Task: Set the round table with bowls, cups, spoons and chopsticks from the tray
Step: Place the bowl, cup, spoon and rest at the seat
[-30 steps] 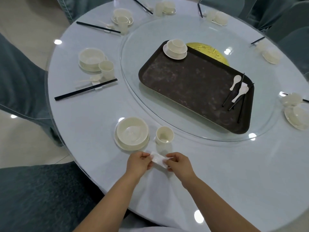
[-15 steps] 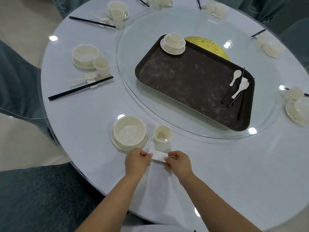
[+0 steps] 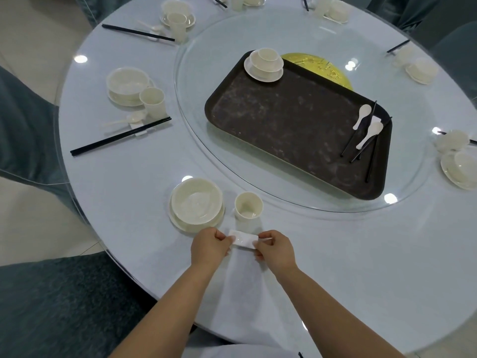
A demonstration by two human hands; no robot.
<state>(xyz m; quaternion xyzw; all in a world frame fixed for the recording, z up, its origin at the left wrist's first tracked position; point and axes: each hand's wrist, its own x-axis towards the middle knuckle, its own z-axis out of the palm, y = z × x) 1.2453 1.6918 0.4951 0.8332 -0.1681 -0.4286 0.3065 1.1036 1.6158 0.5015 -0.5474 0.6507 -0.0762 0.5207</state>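
My left hand (image 3: 209, 248) and my right hand (image 3: 276, 250) pinch the two ends of a small white rest (image 3: 244, 239) lying on the table just in front of a cream cup (image 3: 248, 205). Left of the cup a cream bowl (image 3: 196, 200) sits on its saucer. On the glass turntable lies the dark tray (image 3: 289, 125). The tray carries a bowl and cup stacked on a saucer (image 3: 265, 63) at its far left corner, and two white spoons (image 3: 367, 126) with black chopsticks (image 3: 360, 140) at its right end.
Several set places ring the pale round table (image 3: 361, 254): bowl, cup, spoon and chopsticks at the left (image 3: 134, 104), others at the far edge and right side (image 3: 456, 161). Grey-blue chairs (image 3: 51, 306) stand close around. A yellow disc (image 3: 320, 68) shows behind the tray.
Both hands have turned the white rest from tilted to level and slid it a little away from me, closer to the cup. The view shifted slightly downward.
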